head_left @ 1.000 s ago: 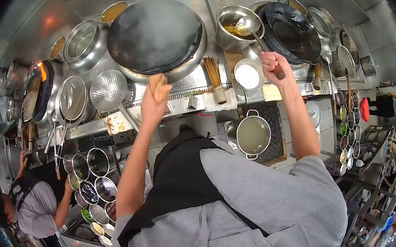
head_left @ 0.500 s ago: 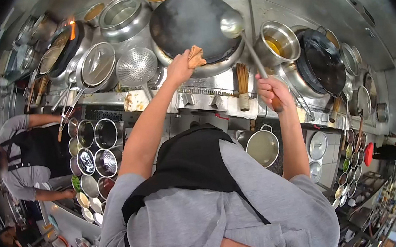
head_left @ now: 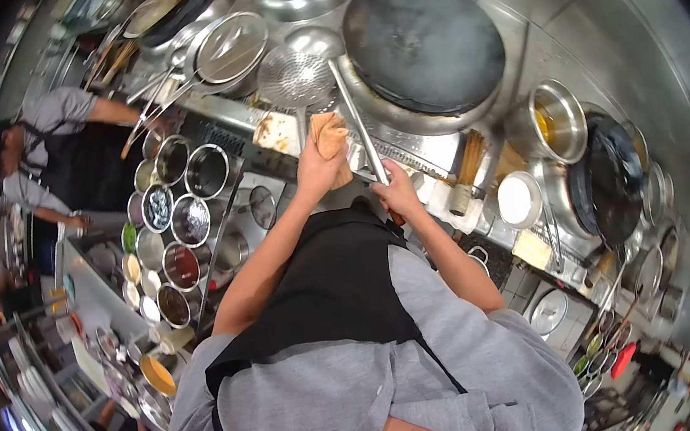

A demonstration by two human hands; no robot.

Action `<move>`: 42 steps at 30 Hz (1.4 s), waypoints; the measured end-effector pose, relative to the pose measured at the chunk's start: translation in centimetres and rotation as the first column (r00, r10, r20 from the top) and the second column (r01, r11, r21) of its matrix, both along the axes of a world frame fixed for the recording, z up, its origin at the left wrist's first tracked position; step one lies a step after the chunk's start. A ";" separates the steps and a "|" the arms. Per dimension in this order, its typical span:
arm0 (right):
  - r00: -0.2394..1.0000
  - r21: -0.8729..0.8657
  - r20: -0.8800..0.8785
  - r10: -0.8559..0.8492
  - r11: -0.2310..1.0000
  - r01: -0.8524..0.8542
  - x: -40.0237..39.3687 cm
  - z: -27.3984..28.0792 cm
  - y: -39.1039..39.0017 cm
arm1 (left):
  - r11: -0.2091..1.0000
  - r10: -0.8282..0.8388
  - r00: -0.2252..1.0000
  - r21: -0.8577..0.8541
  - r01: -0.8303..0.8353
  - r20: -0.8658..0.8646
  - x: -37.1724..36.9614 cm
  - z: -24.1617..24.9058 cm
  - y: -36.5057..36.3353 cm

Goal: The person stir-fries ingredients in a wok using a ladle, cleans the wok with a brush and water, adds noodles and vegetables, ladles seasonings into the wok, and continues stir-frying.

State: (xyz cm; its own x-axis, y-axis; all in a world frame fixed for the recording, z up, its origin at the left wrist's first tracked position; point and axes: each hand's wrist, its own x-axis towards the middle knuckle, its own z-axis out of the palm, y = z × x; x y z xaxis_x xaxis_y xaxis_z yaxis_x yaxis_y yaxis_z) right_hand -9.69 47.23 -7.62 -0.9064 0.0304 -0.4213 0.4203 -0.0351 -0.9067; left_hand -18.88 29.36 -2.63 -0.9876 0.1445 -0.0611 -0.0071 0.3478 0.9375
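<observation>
My left hand [head_left: 319,171] is closed around a folded tan cloth [head_left: 328,135], just below the handle of a perforated skimmer [head_left: 293,77]. In my right hand [head_left: 398,191] is the wooden handle end of a long metal ladle [head_left: 314,43]. The ladle's bowl rests over or beside the upper edge of the skimmer; whether they touch I cannot tell. A large dark wok [head_left: 425,44], with steam above it, sits on the burner to the right of the ladle.
At left, a co-worker [head_left: 58,159] in a dark apron stands by several metal containers [head_left: 191,219]. A bamboo brush [head_left: 469,163], a pot with yellow liquid [head_left: 556,121] and a second dark wok [head_left: 613,181] are at right. A wire strainer [head_left: 232,48] lies upper left.
The view has turned toward the left. My right hand has brought the ladle from the wok's right side to its left, near the skimmer. My left hand has drawn back from the wok's rim with the cloth.
</observation>
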 end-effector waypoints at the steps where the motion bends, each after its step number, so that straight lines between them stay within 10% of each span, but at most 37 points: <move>1: 0.999 0.009 -0.018 0.040 0.999 -0.040 -0.6 -1.2 -0.6 | 0.999 0.051 0.999 -0.019 -0.051 0.013 0.5 -0.9 -1.1; 7: 0.967 0.351 -0.237 0.091 0.936 -0.002 -2.3 -15.5 -4.7 | 0.956 0.292 0.950 -0.051 -0.288 0.108 3.0 -2.1 -6.1; 9: 0.991 -0.255 0.110 0.082 0.965 -0.052 -1.4 -11.6 -4.8 | 0.940 0.330 0.935 0.043 -0.338 0.127 4.2 -3.1 -8.5; 11: 0.949 -0.434 0.305 0.074 0.898 0.069 1.4 -15.0 -3.3 | 0.908 0.415 0.884 -0.031 -0.418 0.214 6.7 -2.8 -11.5; 14: 0.945 0.005 0.326 0.030 0.999 -0.034 7.7 -20.1 0.3 | 0.848 0.529 0.813 -0.194 -0.494 0.242 9.9 0.0 -15.2; 21: 0.871 0.125 0.491 0.004 0.989 -0.076 10.4 -20.4 4.2 | 0.678 0.723 0.617 -0.149 -0.720 0.310 22.1 -4.2 -26.3; 25: 0.865 0.145 0.497 0.070 0.976 -0.162 8.6 -20.9 3.1 | 0.413 0.804 0.323 -0.076 -0.908 0.500 29.1 -3.4 -31.1; 29: 0.841 0.142 0.493 0.223 0.933 -0.330 5.4 -20.8 -0.8 | -0.138 0.703 -0.119 -0.030 -0.990 0.701 38.3 -4.5 -37.6; 33: 0.794 0.115 0.482 0.370 0.872 -0.476 3.0 -20.6 -7.3 | -0.613 0.549 -0.239 0.192 -0.766 0.801 51.3 -9.9 -48.1; 36: 0.740 0.082 0.464 0.487 0.809 -0.583 1.5 -21.2 -12.3 | -0.862 0.407 -0.653 0.032 -0.506 0.638 55.0 -6.6 -54.0; 42: 0.551 -0.147 0.283 0.785 0.603 -0.784 -1.0 -27.5 -20.7 | -0.953 0.297 -0.841 0.087 -0.290 0.452 66.8 -11.2 -65.3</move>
